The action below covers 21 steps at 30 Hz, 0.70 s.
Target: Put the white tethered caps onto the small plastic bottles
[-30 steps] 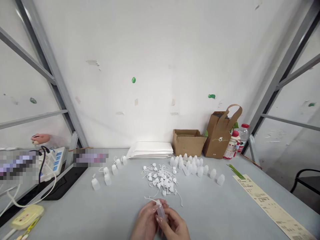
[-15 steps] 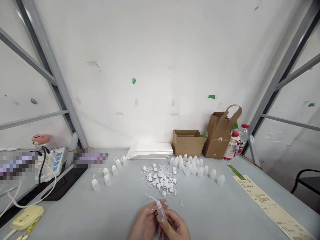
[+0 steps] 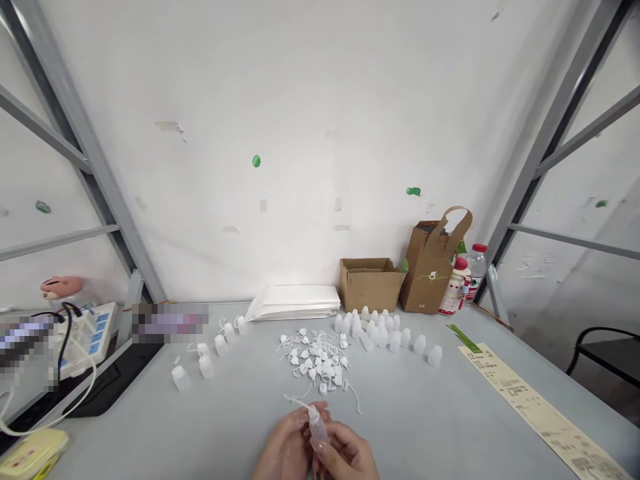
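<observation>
A small translucent squeeze bottle is between my two hands at the front of the table, tilted slightly, with a white cap on its neck. The cap's thin strap sticks out to the left. My left hand has its fingers around the bottle's neck and cap. My right hand grips the body, thumb in front. Just beyond lies a pile of loose white strapped caps. Several uncapped bottles stand behind it to the right, one lying tilted. At left, several capped bottles stand in a loose row.
White flat packs, an open cardboard box and a brown paper bag line the wall. A long paper strip lies at right. At left are a power strip, cables and a yellow case.
The view has shifted a little, so most things sit further left in it. Both hands keep hold of the bottle with its cap, in nearly the same pose.
</observation>
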Motion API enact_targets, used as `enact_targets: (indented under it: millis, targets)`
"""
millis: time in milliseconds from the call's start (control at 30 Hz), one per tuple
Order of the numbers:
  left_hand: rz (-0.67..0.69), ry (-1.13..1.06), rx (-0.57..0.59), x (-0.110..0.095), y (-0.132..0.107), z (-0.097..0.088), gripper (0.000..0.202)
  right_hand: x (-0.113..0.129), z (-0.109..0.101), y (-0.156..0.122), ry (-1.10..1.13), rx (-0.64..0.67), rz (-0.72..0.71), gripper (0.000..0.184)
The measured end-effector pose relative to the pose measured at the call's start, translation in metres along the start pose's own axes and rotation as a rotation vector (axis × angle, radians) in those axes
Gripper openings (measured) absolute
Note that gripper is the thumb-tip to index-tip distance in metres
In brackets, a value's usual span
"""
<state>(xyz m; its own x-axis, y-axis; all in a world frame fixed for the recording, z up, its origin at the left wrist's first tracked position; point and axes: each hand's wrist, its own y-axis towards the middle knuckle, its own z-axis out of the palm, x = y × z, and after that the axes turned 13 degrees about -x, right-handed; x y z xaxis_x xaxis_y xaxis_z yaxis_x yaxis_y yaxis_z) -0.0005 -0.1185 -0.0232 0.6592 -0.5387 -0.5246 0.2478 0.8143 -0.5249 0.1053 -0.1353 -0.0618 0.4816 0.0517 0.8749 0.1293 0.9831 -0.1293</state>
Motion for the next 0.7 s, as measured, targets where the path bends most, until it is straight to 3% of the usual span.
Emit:
enact_targets:
  millis: [233,700]
  targets:
    - [-0.014,-0.047,0.034,0.003,0.001,0.001,0.028,0.009,-0.005,0.002,-0.058,0.117,0.044,0.039]
    - [-0.046,-0.025,-0.020,-0.002,-0.009,0.012,0.030,0.009,-0.007,0.001,-0.028,0.175,0.034,0.035]
